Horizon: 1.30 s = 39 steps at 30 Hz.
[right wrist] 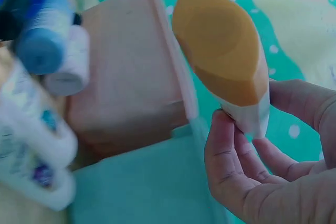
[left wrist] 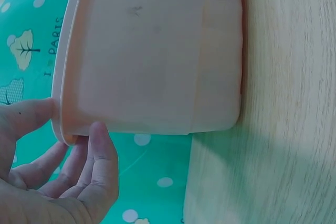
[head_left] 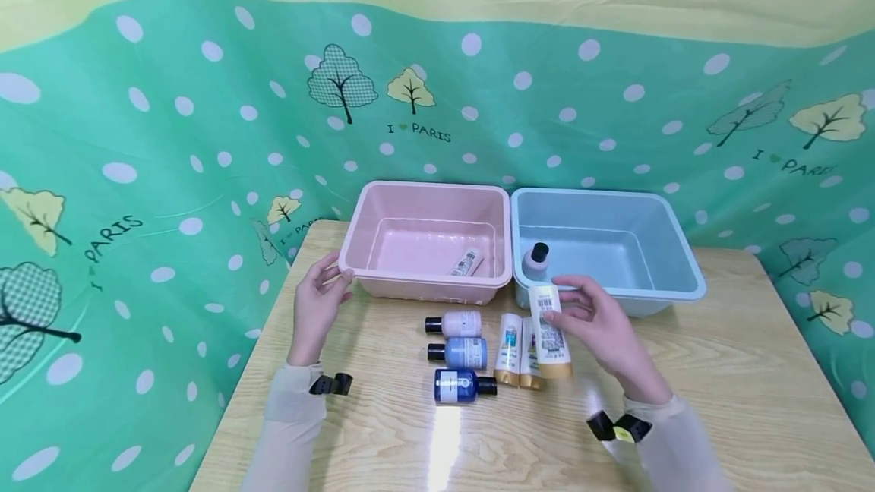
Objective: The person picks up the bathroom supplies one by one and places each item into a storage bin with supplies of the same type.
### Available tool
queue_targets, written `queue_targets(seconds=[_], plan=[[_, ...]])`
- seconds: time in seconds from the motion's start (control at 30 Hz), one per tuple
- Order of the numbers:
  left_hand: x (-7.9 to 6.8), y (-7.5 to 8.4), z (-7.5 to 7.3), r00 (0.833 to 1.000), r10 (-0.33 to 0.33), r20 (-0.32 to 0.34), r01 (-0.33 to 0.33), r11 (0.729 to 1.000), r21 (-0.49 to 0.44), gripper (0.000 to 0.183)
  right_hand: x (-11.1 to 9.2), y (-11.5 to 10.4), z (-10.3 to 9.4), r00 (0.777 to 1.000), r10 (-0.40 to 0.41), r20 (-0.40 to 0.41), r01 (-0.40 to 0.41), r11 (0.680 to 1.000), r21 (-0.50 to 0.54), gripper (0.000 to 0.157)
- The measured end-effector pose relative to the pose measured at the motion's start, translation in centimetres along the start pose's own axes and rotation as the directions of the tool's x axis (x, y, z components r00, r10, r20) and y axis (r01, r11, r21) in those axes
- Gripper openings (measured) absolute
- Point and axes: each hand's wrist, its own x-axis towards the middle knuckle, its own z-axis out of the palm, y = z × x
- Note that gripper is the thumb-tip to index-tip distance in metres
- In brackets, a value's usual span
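Note:
My right hand (head_left: 604, 329) holds a white bottle with a gold cap (head_left: 549, 325) between thumb and fingers, its barcode label facing up in the head view. In the right wrist view, the gold cap (right wrist: 218, 40) points toward the camera. The bottle is at the front edge of the blue bin (head_left: 615, 292). At the front left corner of the pink bin (head_left: 424, 277), my left hand (head_left: 317, 306) pinches the rim. Two similar white bottles, one nearer (head_left: 509, 348) and one partly covered (head_left: 529, 355), lie beside the held one.
On the table lie a pink bottle (head_left: 461, 323), a light blue bottle (head_left: 466, 353) and a dark blue bottle (head_left: 456, 386), all black-capped. Inside the pink bin is a small white tube (head_left: 468, 263). A black-capped bottle (head_left: 535, 260) leans in the blue bin. A patterned curtain (head_left: 547, 120) hangs behind.

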Motion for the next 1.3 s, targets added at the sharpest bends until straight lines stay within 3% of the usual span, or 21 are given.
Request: queue_targets(seconds=[0.27,0.43,0.57,0.77,0.93,1.3], plan=[[0.2,0.2,-0.2,1.0,-0.005,0.012,0.005,1.0,-0.005,0.05,5.0,-5.1,0.1,0.999,-0.027,0.032,0.027,1.0,0.011,0.063],[0.4,0.2,-0.1,1.0,-0.009,0.009,0.009,1.0,-0.015,0.049,9.3,-7.7,0.9,0.998,-0.064,0.014,0.063,0.996,0.056,0.061],[0.4,0.4,0.0,1.0,-0.012,0.007,0.013,0.999,-0.042,0.048,13.1,-8.9,1.7,1.0,-0.027,0.012,0.026,0.997,0.074,0.059],[0.3,0.1,0.2,0.999,-0.029,0.021,0.031,0.997,-0.066,0.049,17.8,-9.2,3.8,0.998,0.052,0.029,-0.055,0.99,0.131,0.06],[0.2,0.0,0.2,1.0,-0.027,0.016,0.028,0.996,-0.088,0.049,20.5,-9.0,5.9,0.996,0.079,0.039,-0.083,0.99,0.113,0.062],[0.2,-0.2,0.1,0.999,-0.032,0.011,0.033,0.994,-0.105,0.048,24.3,-7.2,8.5,0.985,0.128,0.114,-0.128,0.992,-0.004,0.061]])
